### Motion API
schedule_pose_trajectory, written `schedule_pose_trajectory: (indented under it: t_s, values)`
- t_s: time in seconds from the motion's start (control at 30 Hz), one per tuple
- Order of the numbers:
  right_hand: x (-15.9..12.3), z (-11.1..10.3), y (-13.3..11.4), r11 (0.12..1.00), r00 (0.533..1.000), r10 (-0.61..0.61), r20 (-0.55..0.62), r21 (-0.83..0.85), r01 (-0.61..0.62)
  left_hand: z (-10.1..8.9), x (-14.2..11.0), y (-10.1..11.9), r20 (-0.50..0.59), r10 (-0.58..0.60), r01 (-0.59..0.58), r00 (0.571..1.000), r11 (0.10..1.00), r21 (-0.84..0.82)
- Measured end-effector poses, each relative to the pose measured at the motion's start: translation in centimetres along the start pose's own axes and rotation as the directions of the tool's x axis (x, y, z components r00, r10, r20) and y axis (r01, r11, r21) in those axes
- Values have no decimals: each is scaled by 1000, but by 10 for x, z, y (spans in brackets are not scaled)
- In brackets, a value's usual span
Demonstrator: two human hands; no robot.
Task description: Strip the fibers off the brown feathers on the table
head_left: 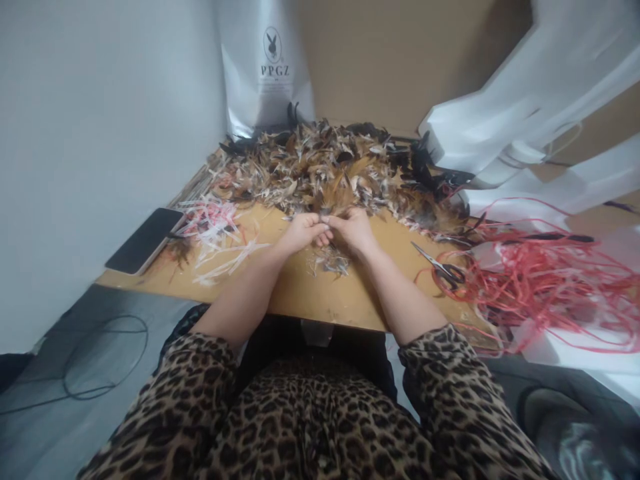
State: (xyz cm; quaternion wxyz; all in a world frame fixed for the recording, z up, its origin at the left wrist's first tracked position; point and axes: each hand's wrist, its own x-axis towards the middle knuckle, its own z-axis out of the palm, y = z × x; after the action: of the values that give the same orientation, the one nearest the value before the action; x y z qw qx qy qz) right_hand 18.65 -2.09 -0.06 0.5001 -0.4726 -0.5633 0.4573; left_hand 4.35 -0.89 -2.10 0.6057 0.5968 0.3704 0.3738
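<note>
With left hand [304,232] and right hand [354,230] meeting fingertip to fingertip, feathers [315,163] heap at twelve o'clock, a phone [145,240] (screen dark) lies at nine, and scissors [443,267] at three.

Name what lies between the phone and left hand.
From the phone toward the left hand: loose pink and white strips, then bare tabletop, in the head view.

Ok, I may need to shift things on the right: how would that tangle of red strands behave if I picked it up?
The red tangle is probably floppy, since its strands curl and sag in loose loops. It looks light for its bulk, being thin strands. It might snag the scissors, as some loops lie close by.
</note>
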Motion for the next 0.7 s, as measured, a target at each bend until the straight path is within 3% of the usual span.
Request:
schedule_pose_trajectory:
  t_s: [0.3, 0.43, 0.53, 0.6, 0.7]
  values:
    - [0, -1, 2, 999, 999, 51, 6, 13, -51, -1, 0, -5, -3, 26, -26, 1000, 999, 24]
    - [4, -2, 10, 997, 999, 39, -38, -70, -41, -1, 0, -3, -22, 10, -11, 1000, 999, -33]
    - [5, -5, 8, 979, 978, -149, -144, -162, 125, -2, -2, -1, -80, -17, 8, 997, 994, -111]
    - [1, -5, -4, 914, 890, -381, -252, -248, 321, -3, -3, 1, -129, -40, 18, 991, 987, -161]
    - [-10, 8, -31, 770, 783, -595, -178, -405, 493, -1, -1, 3, -155, -62, 35, 986, 984, -175]
